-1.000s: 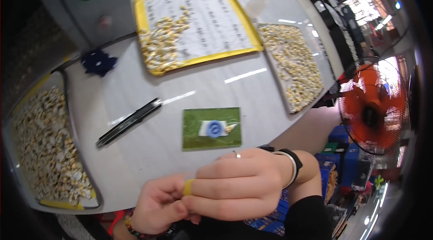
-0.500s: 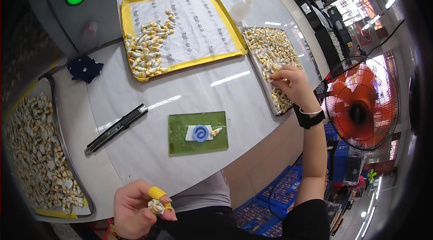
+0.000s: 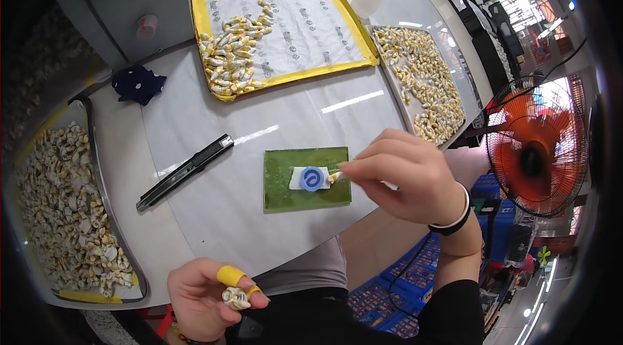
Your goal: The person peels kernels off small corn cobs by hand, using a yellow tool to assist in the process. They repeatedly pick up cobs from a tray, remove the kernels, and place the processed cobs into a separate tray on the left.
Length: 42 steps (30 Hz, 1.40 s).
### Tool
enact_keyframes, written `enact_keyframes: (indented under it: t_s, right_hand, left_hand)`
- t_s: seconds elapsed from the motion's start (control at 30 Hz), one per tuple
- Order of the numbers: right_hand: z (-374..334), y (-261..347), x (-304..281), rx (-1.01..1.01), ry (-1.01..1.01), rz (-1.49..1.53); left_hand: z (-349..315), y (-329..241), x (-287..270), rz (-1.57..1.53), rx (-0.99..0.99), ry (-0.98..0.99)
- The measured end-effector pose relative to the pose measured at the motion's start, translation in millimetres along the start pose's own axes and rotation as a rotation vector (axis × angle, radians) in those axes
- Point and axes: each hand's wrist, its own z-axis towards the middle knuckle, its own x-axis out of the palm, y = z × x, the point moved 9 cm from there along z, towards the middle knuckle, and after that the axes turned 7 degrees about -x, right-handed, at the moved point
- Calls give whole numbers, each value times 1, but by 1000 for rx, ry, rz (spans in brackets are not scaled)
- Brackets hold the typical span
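My left hand [image 3: 206, 296], with yellow tape round its fingertips, pinches a small white shell-like piece [image 3: 236, 298] with dark and yellow marks near the lower edge. My right hand [image 3: 405, 179] is closed over the right edge of a green glass plate [image 3: 276, 196]. Its fingertips meet a small yellow-and-white pointed piece [image 3: 334, 178]; another whitish bit shows under the fingers, mostly hidden. On the plate, a blue round disc [image 3: 312, 179] with a dark curl sits on a white paper strip [image 3: 296, 179], beside the pointed piece.
A yellow-edged tray [image 3: 292, 76] holds similar pieces at its left. Another full tray [image 3: 397, 95] stands at right, and a dark-rimmed one [image 3: 97, 196] at far left. A black box cutter [image 3: 185, 173], dark cloth [image 3: 138, 85], white bottle [image 3: 368, 0] and orange fan [image 3: 532, 157] surround the work.
My right hand has come from the right-hand tray down and left to the green plate. My left hand still holds its piece. The whole view has shifted slightly.
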Motion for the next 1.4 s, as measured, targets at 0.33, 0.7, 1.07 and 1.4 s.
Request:
enact_keyframes:
  t_s: [0.33, 0.7, 1.07, 1.4]
  right_hand:
    - [13, 16, 39, -159, 299, -161]
    - [1, 31, 8, -2, -158, 89]
    - [6, 71, 33, -53, -202, 684]
    - [19, 81, 33, -242, -114, 723]
  left_hand:
    - [-12, -15, -16, 30, 214, -75]
    - [-21, -40, 14, 607, 666, -11]
    - [-20, -41, 37, 721, 727, 113]
    - [-16, -48, 47, 798, 729, 192]
